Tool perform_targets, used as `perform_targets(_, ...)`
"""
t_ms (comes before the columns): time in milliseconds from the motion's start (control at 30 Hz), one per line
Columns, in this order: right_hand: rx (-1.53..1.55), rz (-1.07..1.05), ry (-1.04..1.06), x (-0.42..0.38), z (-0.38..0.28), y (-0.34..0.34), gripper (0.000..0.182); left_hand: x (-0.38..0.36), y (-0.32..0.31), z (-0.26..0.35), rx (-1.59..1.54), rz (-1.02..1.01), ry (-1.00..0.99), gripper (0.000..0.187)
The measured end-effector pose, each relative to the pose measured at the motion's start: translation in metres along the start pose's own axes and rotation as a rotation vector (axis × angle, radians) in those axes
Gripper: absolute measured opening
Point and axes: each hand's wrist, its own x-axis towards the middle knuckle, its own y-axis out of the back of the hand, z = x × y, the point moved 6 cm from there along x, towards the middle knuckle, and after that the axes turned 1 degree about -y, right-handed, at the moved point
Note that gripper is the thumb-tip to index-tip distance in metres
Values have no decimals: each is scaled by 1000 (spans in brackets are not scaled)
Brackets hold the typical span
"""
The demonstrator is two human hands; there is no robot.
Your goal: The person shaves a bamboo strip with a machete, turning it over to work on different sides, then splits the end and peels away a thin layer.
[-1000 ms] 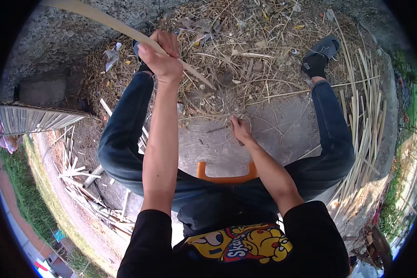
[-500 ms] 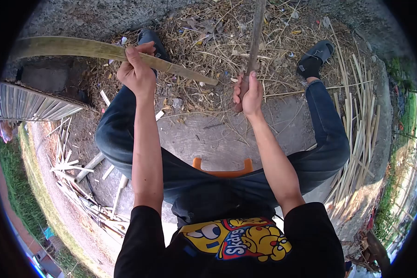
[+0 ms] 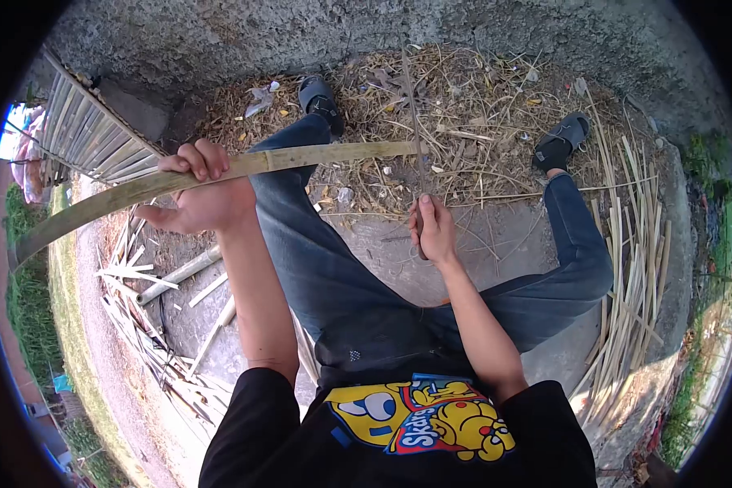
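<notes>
A long flat bamboo strip curves from the far left to the middle of the view. My left hand grips it, fingers over its upper edge and the palm below. My right hand is closed round the handle of a long thin blade, which points away from me. The strip's right end touches or overlaps the blade just beyond my right hand; which of the two, I cannot tell.
Shavings and dry scraps cover the ground before a rough wall. Split bamboo strips lie at the right, more strips and a bamboo pole at the left. A slatted bamboo panel stands upper left.
My left hand has moved left and down with the strip, whose right end has shifted right to the blade. My right hand is lower, and the blade looks narrower. My left leg has swung inward.
</notes>
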Motion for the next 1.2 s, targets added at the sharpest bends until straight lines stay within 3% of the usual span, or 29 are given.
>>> perform_targets(67, -41, 68, -57, 6, 13, 8, 49, -5, -4, -34, 4, -119, 94, 77)
perform_targets(200, -70, 157, -209, 20, 41, 25, 50, -41, 5, -137, 219, -133, 206, 71)
perform_targets(333, -93, 223, -281, 31, 50, 35, 50, -56, 16, -199, 177, -85, 132, 63)
perform_targets(400, -138, 227, -294, 31, 49, 33, 51, -54, 11, -208, 201, -105, 149, 61)
perform_targets(500, 43, 198, -128, 51, 41, 18, 52, -33, 16, -217, 324, -131, 211, 69)
perform_targets(600, 171, 188, -204, 71, 70, 8, 51, -15, 31, -218, 295, -103, 294, 73)
perform_targets(667, 125, 198, -310, 79, 93, 3, 50, -9, 38, -206, 303, -108, 249, 73)
perform_targets(800, -55, 256, -216, 73, 162, -13, 54, -2, 57, -201, 302, -58, 274, 76)
perform_targets(867, -427, 261, -184, 61, 197, -12, 54, 1, 64, -201, 282, -35, 297, 77)
perform_targets(900, -642, 196, -380, 57, 238, -6, 57, 2, 64, -201, 309, -63, 312, 77)
perform_targets(1000, -603, 184, -535, 49, 260, 20, 59, 11, 68, -201, 335, -140, 347, 78)
perform_targets(1033, -531, 303, -284, 53, 257, 22, 60, 13, 69, -202, 285, -188, 362, 78)
perform_targets(1067, -538, 295, -306, 50, 243, 19, 60, 8, 75, -200, 244, -220, 388, 78)
perform_targets(1133, -183, 203, -484, 65, 191, 8, 60, 11, 72, -202, 182, -203, 402, 78)
perform_targets(1200, -128, 179, -442, 70, 177, -1, 58, 9, 74, -200, 152, -228, 436, 77)
